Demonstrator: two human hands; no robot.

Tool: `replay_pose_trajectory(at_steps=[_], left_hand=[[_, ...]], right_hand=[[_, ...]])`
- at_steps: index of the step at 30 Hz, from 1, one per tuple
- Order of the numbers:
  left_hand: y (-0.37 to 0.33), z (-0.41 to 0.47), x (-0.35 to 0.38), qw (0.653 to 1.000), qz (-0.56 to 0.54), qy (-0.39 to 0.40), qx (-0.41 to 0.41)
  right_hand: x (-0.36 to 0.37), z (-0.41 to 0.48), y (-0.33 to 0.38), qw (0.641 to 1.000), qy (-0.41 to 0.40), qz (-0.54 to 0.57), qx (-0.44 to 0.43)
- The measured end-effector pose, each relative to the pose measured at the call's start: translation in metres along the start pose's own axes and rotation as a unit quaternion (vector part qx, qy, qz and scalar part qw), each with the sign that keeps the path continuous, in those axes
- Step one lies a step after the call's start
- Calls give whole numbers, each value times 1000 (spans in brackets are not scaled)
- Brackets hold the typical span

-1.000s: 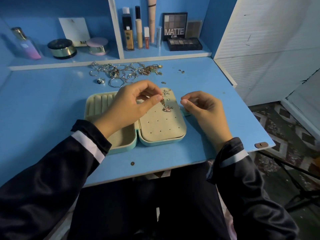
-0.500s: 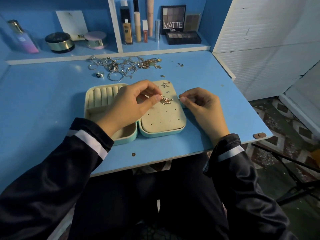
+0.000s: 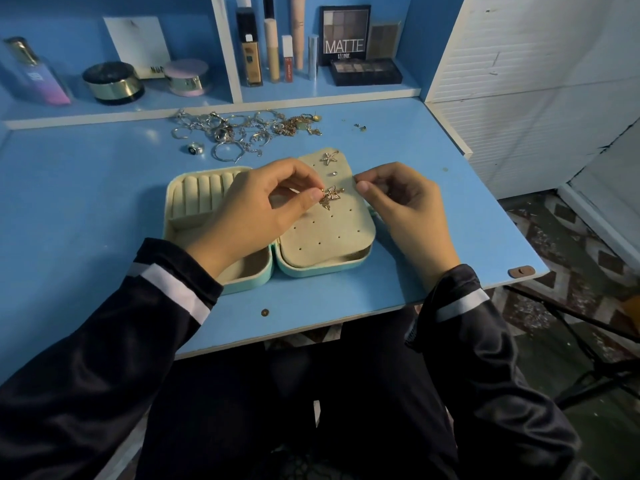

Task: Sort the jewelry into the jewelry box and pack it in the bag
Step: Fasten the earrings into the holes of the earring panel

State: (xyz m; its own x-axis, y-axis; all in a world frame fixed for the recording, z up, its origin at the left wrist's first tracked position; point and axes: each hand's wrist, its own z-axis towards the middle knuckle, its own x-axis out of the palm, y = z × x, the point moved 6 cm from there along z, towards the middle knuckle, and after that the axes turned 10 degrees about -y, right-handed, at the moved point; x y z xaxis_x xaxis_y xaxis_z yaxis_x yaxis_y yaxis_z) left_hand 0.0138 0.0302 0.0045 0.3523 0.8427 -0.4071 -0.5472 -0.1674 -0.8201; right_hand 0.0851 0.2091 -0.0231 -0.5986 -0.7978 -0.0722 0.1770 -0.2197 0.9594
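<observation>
On beige perforated panel (image 3: 329, 233) of mint-green jewelry box (image 3: 323, 270): gold starfish earring (image 3: 331, 196), dangling 1 s ago, now laid flat, pinched by left hand (image 3: 256, 206). Right hand (image 3: 405, 202) curled at panel edge; grip: cannot tell. Pin insertion TBD.

A mint-green jewelry box (image 3: 169, 216) lies open flat on the blue bench, its two halves side by side. The left half holds a row of cream ring rolls (image 3: 204, 194) above a bare cream tray. Over the right half sits a cream earring panel (image 3: 329, 237) dotted with small holes, its near edge lifted off the shell. A sparkly starfish earring (image 3: 329, 157) and a small stud (image 3: 333, 173) sit near the panel's far end. A second starfish earring (image 3: 331, 196) is pinched by the left hand (image 3: 256, 209) against the panel. Behind the box lies a loose heap of jewelry (image 3: 242, 128), hoops and chains, with a dark-faced ring (image 3: 195, 148) beside it.
</observation>
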Motion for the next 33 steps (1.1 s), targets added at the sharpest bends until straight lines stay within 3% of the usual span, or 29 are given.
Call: replay_pose_trajectory(at_steps=[8, 33], left_hand=[[-17, 1, -5, 999, 12, -14, 34], [-32, 0, -12, 990, 103, -18, 92]], right_hand=[[7, -2, 26, 998, -2, 68, -8], [14, -1, 38, 997, 4, 78, -16]])
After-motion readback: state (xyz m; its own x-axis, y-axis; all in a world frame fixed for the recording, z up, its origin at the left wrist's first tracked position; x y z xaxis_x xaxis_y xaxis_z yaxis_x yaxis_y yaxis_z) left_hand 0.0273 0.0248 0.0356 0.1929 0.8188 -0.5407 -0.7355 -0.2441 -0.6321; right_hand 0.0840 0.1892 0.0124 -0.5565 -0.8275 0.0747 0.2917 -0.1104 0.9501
